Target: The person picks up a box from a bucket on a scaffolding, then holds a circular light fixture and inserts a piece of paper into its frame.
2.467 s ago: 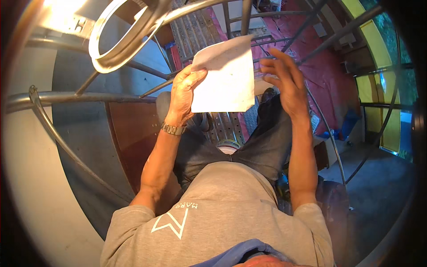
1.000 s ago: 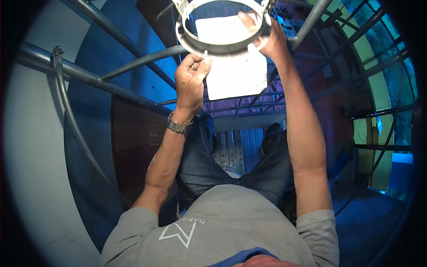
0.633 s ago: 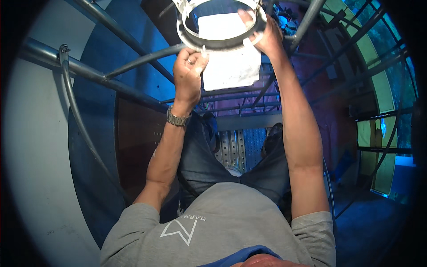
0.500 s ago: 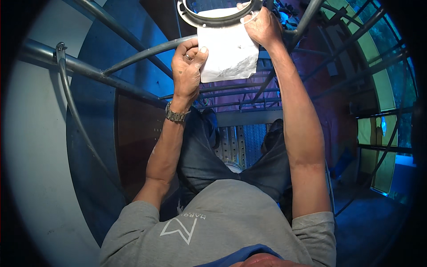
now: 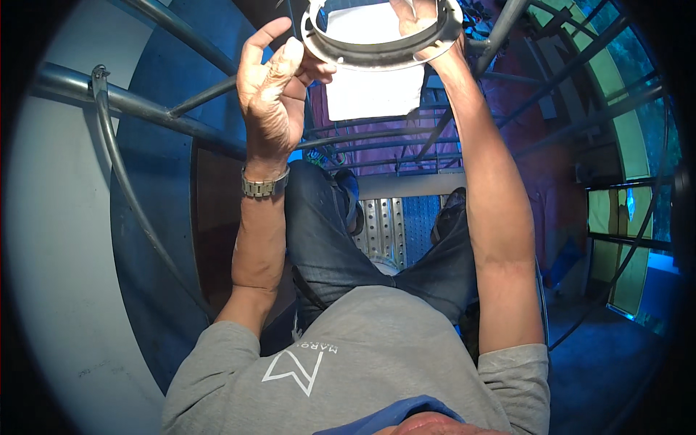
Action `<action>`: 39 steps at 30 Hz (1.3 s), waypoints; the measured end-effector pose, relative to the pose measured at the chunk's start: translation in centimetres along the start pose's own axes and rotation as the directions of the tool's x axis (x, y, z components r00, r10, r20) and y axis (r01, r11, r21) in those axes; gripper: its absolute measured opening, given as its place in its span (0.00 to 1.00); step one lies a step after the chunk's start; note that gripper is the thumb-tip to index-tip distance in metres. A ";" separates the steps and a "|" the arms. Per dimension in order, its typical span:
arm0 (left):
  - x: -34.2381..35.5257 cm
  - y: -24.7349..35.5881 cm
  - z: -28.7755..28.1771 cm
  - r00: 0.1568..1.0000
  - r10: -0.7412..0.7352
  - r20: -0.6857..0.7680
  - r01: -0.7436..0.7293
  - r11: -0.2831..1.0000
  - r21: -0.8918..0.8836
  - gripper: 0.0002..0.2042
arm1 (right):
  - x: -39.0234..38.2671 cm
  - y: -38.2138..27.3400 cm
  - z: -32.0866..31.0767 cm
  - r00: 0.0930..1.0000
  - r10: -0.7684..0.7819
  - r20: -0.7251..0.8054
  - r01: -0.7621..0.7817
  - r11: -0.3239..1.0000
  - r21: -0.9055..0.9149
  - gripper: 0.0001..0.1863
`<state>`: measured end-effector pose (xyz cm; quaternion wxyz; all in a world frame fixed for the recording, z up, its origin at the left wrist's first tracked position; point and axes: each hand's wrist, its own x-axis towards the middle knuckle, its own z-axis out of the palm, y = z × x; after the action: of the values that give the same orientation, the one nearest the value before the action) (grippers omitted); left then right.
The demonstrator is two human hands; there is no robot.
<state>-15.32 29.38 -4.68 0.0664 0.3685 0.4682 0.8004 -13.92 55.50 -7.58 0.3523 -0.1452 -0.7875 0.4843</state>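
Observation:
A round metal ring [image 5: 377, 58] with a flat flange hangs at the top of the view, brightly lit. Under it is a white sheet [image 5: 373, 94], perhaps paper or cloth, its upper part visible through the ring's opening. My right hand [image 5: 428, 32] is closed at the sheet's upper right corner, partly covered by the ring's rim. My left hand [image 5: 275, 94] is off the sheet, left of the ring, with thumb and index finger spread. Its lower fingers are curled close to the ring's left edge; whether they touch it I cannot tell.
Scaffold tubes [image 5: 130, 109] cross on the left and ahead, and a bent bar [image 5: 134, 203] hangs down at the left. Below my legs lies a perforated metal platform [image 5: 384, 225]. A dark cable [image 5: 623, 268] runs along the right, near yellow-green panels [image 5: 616, 156].
My left hand has let go of the sheet's left edge, moved left and up, and opened. The ring appears lower and slightly right, covering more of my right hand.

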 end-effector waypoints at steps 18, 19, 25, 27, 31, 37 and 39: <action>0.4 0.4 0.9 0.998 -0.070 -0.010 0.068 0.987 -0.146 0.17 | -0.1 1.0 0.1 0.998 -0.033 0.055 0.054 0.893 -0.448 0.42; 0.4 0.4 0.9 0.998 -0.067 -0.001 0.067 0.988 -0.139 0.17 | 0.3 2.3 0.4 0.999 -0.041 0.033 0.051 0.878 -0.475 0.43; 0.4 0.4 0.9 0.998 -0.061 0.004 0.061 0.988 -0.142 0.17 | 1.1 4.6 1.0 0.996 -0.085 -0.017 0.064 0.858 -0.510 0.46; 0.2 0.3 0.6 0.998 -0.057 -0.005 0.055 0.989 -0.139 0.17 | 0.7 2.9 0.5 0.996 -0.083 -0.015 0.063 0.859 -0.509 0.47; 0.1 0.4 0.1 0.999 -0.043 0.027 0.047 0.990 -0.132 0.17 | 0.0 -0.8 -0.6 0.995 0.028 0.097 0.021 0.885 -0.466 0.53; -0.6 0.2 0.2 0.999 -0.029 0.037 0.035 0.988 -0.152 0.18 | -1.3 -1.8 -0.4 0.991 -0.129 0.029 0.129 0.896 -0.426 0.58; -1.0 0.0 0.2 0.999 -0.030 0.018 0.032 0.986 -0.166 0.18 | -1.2 -1.7 -0.5 0.958 -0.285 -0.033 0.240 0.859 -0.452 0.59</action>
<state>-14.48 29.01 -5.15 0.1130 0.3605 0.4050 0.8326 -12.47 54.31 -6.49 0.4111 -0.1367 -0.8709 0.2319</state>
